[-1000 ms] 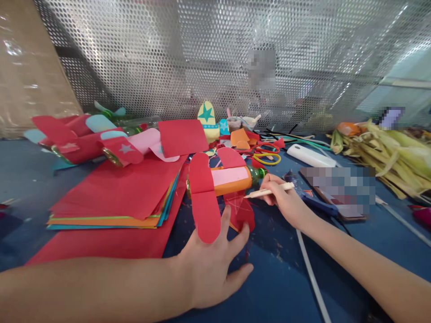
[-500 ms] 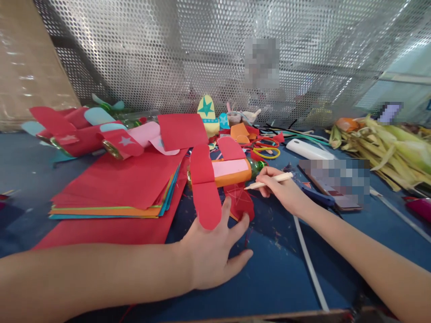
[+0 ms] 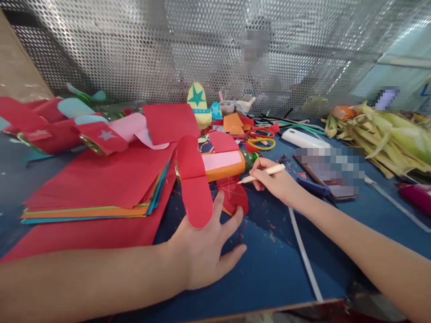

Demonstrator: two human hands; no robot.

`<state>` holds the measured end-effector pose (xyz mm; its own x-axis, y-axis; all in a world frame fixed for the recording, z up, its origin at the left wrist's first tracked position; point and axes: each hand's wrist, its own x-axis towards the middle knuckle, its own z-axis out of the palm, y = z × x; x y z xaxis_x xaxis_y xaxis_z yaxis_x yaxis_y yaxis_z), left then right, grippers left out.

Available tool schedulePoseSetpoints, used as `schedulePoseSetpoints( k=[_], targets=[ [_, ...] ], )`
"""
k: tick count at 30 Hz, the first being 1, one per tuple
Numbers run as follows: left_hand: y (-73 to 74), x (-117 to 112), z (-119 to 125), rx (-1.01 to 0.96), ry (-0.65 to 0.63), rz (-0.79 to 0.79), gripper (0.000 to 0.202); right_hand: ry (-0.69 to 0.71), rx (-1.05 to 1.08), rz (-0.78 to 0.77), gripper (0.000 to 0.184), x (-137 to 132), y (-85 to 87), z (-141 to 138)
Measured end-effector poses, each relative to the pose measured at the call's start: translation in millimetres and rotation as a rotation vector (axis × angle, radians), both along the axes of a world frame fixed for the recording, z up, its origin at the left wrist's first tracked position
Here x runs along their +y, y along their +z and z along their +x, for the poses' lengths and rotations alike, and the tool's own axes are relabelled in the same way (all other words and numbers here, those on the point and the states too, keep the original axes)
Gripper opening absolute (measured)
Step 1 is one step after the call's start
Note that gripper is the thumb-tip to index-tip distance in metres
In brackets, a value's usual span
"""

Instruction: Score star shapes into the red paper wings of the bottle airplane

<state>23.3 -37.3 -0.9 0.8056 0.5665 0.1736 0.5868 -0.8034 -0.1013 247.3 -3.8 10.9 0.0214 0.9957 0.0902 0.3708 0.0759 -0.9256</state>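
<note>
My left hand (image 3: 205,251) lies flat with fingers spread on the blue table, its fingertips pressing a small red paper piece (image 3: 234,195) that bears a drawn star outline. My right hand (image 3: 274,181) is closed on a cream pencil (image 3: 261,173), whose tip rests at the right edge of that red piece. Just behind the piece lies a bottle plane (image 3: 215,167) with an orange and pink body, red wings and a green cap.
A stack of red, orange and blue paper sheets (image 3: 97,186) lies to the left, with more paper planes (image 3: 67,130) behind it. Scissors (image 3: 261,142), a white case (image 3: 305,139), a blue tool (image 3: 313,186) and corn husks (image 3: 387,134) sit to the right. Perforated metal walls the back.
The view has shifted so everything sits slightly lower-left in the picture. My right hand has drawn the pencil tip a little closer to the red piece. My left hand stays pressed flat.
</note>
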Motion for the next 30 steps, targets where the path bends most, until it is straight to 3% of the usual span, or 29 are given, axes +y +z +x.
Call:
schedulePoseSetpoints(
  k=[30],
  targets=[
    [0.2, -1.1, 0.7, -0.042, -0.009, -0.002, 0.056, 0.004, -0.089, -0.015, 0.020, -0.1, 5.6, -0.7]
  ],
)
